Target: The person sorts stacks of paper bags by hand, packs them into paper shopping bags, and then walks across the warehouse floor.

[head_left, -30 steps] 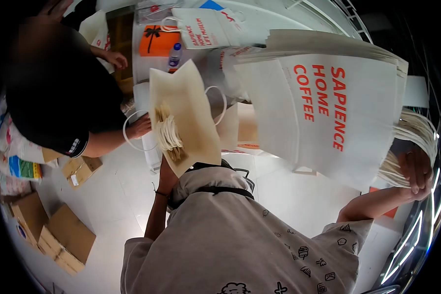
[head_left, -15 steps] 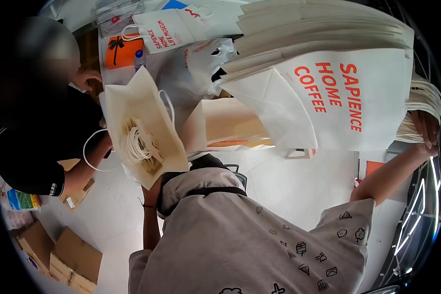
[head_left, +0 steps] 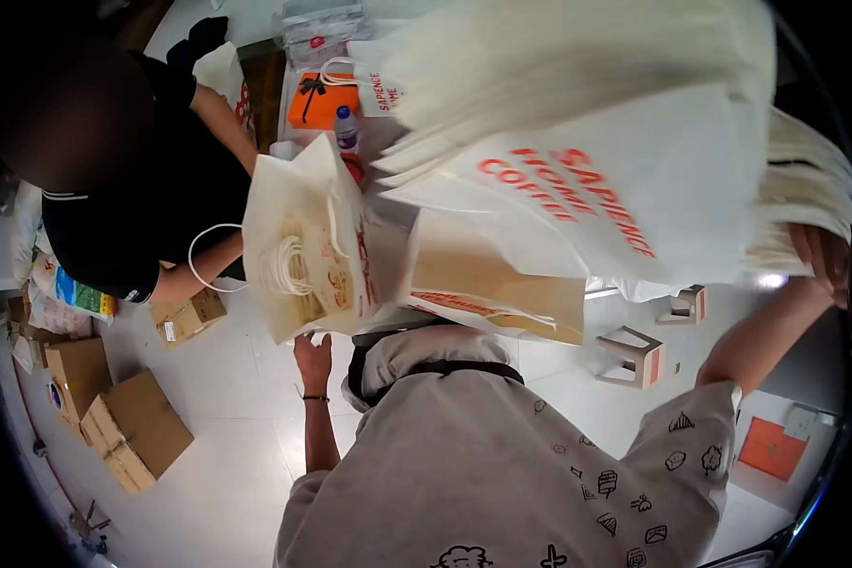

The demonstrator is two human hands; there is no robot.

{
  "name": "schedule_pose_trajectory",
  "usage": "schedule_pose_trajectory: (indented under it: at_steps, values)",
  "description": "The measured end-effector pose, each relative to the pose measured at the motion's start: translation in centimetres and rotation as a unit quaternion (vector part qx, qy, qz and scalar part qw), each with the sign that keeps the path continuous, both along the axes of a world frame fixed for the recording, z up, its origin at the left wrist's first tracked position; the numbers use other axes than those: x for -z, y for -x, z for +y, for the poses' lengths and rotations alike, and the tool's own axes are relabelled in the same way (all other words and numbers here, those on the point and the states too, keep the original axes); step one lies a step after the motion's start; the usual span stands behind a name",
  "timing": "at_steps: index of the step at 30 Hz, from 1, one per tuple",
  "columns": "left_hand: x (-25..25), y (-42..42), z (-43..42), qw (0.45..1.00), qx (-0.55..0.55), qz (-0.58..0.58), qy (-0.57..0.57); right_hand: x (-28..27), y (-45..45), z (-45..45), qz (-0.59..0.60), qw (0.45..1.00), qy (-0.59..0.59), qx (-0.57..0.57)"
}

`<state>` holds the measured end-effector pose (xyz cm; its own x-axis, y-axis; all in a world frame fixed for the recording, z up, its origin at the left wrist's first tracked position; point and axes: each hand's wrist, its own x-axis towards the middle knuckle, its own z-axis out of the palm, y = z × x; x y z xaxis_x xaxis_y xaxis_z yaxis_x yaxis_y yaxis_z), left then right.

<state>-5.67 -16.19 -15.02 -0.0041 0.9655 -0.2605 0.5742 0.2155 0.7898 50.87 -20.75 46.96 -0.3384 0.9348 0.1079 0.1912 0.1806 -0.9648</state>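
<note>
My right hand [head_left: 821,260] is closed around the bunched rope handles [head_left: 805,204] of a thick stack of white paper bags [head_left: 634,180], which hangs sideways and is blurred by motion. Red lettering on the front bag reads SAPIENCE HOME COFFEE. My left hand [head_left: 313,360] is just below an upright, open paper bag [head_left: 270,204]; its fingers look slightly apart, and I cannot tell whether they touch the bag. Inside that bag are coiled white rope handles [head_left: 293,268]. Beside it lies another open paper bag [head_left: 502,265] with red print.
A person in a black shirt [head_left: 151,208] stands at the left of the table. An orange box with a black ribbon [head_left: 323,102] and a bottle [head_left: 346,131] stand at the back. Cardboard boxes [head_left: 151,426] and small stools [head_left: 631,358] are on the floor.
The view has turned, so most things sit farther right. The stack in my right hand has swung left relative to the table. My left hand now shows below the upright bag.
</note>
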Motion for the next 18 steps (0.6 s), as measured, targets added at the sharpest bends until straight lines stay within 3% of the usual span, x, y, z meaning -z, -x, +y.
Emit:
schedule_pose_trajectory:
  at_steps: [1,3,5,6,8,10,13,15,17,18]
  values:
    - [-1.5,0.1,-0.7,1.0,0.005,0.0,-0.003,0.3,-0.7,0.0,0.005,1.0,-0.004,-0.005]
    - [-4.4,0.6,-2.2,0.948,0.162,0.268,0.06,1.2,-1.6,0.0,0.019,1.0,-0.01,-0.011]
    - [-11.3,-1.3,-2.7,0.97,0.169,0.13,0.118,1.7,-3.2,-0.3,0.028,0.999,-0.017,-0.015]
    - [-15.2,-3.3,-3.0,0.971,0.167,0.13,0.112,2.2,-3.4,-0.4,0.032,0.999,-0.021,-0.02]
    - [-22.5,-7.9,-3.8,0.989,0.105,-0.107,-0.009,3.8,-3.3,-0.3,0.054,0.998,-0.034,-0.024]
    - [-25.9,-11.5,-3.7,0.976,0.15,-0.074,-0.136,6.1,-1.7,0.2,0.08,0.995,-0.055,-0.027]
    - [-26.4,-16.6,-2.3,0.943,0.239,-0.076,-0.219,8.6,0.1,0.6,0.101,0.99,-0.09,-0.033]
    - [-26.5,-19.0,-1.4,0.933,0.284,-0.096,-0.197,9.3,1.3,0.4,0.118,0.989,-0.083,-0.028]
    - [-25.3,-21.0,-0.3,0.892,0.377,-0.038,-0.247,9.1,3.3,-0.2,0.149,0.987,-0.051,0.019]
    - [-24.3,-21.6,-0.1,0.869,0.402,0.049,-0.284,10.6,2.4,-0.8,0.184,0.979,-0.074,0.055]
